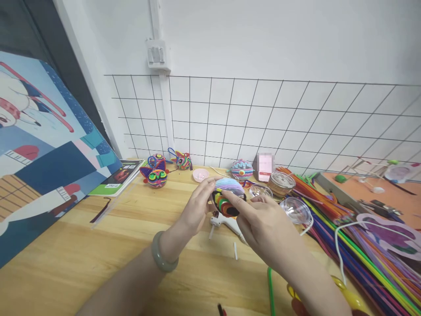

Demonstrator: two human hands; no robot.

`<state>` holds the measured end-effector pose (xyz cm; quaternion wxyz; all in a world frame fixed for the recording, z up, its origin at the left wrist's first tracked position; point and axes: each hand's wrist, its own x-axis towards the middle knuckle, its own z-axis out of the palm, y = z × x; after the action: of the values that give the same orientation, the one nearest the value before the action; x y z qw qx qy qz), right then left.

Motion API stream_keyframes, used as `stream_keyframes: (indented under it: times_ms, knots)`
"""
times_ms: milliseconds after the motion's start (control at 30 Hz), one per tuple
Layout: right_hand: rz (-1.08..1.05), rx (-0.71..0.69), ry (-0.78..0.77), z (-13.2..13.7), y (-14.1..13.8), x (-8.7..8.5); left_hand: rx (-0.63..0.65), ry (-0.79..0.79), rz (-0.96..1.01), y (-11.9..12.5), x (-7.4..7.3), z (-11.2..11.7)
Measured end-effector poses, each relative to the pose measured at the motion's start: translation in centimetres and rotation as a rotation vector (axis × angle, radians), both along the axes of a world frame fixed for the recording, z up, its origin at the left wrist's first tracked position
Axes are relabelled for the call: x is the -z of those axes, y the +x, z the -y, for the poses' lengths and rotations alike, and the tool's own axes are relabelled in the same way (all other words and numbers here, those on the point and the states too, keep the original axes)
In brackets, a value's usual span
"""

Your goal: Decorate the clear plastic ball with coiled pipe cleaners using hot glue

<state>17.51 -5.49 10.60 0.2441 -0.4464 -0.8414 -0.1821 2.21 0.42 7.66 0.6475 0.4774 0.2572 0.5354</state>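
My left hand (196,204) is closed round the left side of a ball covered in coiled pipe cleaners (228,186). Purple and blue strands cover its top, and an eye-like patch of green, orange and black faces me. My right hand (261,215) presses its stretched index finger on that patch, with the other fingers curled and the thumb hidden. Just below the ball a white glue gun (232,224) lies partly covered by my right hand. A short white stick (235,251) rests on the table in front of it.
Finished pipe-cleaner ornaments (157,177) stand at the back left near a book (115,177). Behind the ball are a pink dish (200,175), another decorated ball (242,169) and a phone (265,167). Clear plastic shells (296,210) and bundled pipe cleaners (348,245) lie right, beside a white cord (338,250).
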Motion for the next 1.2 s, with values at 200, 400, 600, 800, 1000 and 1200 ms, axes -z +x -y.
stream_keyframes:
  times_ms: [200,400,600,800,1000,1200]
  knots:
    - [0.002,-0.008,-0.008,0.24,0.27,-0.42,0.019,0.013,-0.023,-0.16,-0.14,0.12]
    - [-0.005,-0.042,-0.013,0.24,0.62,-0.82,0.042,-0.011,-0.046,-0.18,-0.24,0.21]
    - [-0.002,-0.039,-0.002,0.35,0.62,-0.97,0.020,-0.024,-0.022,-0.03,-0.35,0.31]
    - [-0.073,-0.037,0.036,0.44,0.12,-1.02,-0.051,0.007,-0.008,-0.02,-0.54,0.33]
    - [-0.127,-0.065,0.121,0.39,0.08,-0.90,-0.067,0.052,0.011,-0.05,-0.52,0.32]
    - [-0.149,-0.084,0.167,0.33,-0.05,-0.63,-0.099,0.076,0.060,-0.05,-0.52,0.35]
